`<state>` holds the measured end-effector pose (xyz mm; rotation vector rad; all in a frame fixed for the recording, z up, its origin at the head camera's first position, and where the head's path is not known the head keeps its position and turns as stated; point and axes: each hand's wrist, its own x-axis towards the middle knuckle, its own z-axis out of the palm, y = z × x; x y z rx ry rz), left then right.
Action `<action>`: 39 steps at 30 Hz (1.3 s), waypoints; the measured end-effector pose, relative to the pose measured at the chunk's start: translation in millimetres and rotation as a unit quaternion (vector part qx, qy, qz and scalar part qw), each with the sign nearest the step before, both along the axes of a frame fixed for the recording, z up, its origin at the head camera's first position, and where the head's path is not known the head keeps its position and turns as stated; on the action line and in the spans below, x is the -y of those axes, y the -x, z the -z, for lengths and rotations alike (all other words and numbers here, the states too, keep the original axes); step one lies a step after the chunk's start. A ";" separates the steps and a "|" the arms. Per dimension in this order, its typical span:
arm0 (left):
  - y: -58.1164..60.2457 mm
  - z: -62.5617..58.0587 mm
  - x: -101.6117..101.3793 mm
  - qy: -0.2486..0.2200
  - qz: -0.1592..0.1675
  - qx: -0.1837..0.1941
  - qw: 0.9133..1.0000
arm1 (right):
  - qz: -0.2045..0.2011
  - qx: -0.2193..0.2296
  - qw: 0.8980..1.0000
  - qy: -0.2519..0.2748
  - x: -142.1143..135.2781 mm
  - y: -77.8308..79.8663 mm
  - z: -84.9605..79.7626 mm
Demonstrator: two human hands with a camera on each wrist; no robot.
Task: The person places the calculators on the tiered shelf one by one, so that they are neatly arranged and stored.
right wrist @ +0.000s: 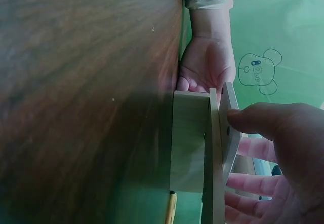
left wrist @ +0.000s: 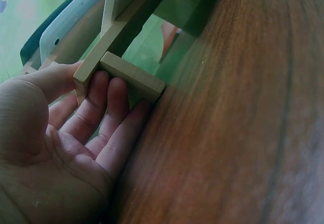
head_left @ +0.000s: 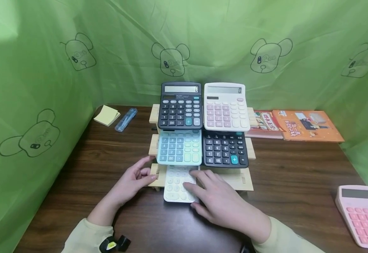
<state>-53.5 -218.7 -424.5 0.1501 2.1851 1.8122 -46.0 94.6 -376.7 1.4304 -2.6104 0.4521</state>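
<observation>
A tiered wooden stand (head_left: pixel 234 178) holds calculators on its steps. My left hand (head_left: pixel 138 178) grips the left end of its lowest step; in the left wrist view the wooden plank (left wrist: pixel 93 59) sits between thumb and curled fingers. On that step, at the left, lies a white calculator (head_left: pixel 172 195), its front edge jutting past the plank. My right hand (head_left: pixel 217 196) holds it, fingers over the keys and thumb at the lower right edge. Above are a light blue calculator (head_left: pixel 178 147) and a black one (head_left: pixel 225 151). On top sit a dark calculator (head_left: pixel 180 105) and a white-and-pink one (head_left: pixel 226 105).
A pink calculator (head_left: pixel 364 218) lies on the table at the far right. Orange and red books (head_left: pixel 310 124) lie behind the stand at right. Yellow sticky notes (head_left: pixel 106 115) and a blue translucent item (head_left: pixel 126 119) are at the back left. Green cloth (head_left: pixel 215 28) encloses the table.
</observation>
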 end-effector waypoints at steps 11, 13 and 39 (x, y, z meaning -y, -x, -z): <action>-0.3 0.6 -1.4 -0.005 0.001 -0.003 1.000 | -0.009 -0.001 1.000 -0.006 -2.0 -1.3 1.9; -0.5 1.6 -1.3 -0.004 0.002 -0.005 1.000 | -0.009 0.004 1.000 -0.002 -5.0 -2.8 1.8; 0.6 3.2 1.0 -0.001 0.000 -0.008 1.000 | 0.035 0.030 0.999 -0.001 -86.2 -15.8 8.8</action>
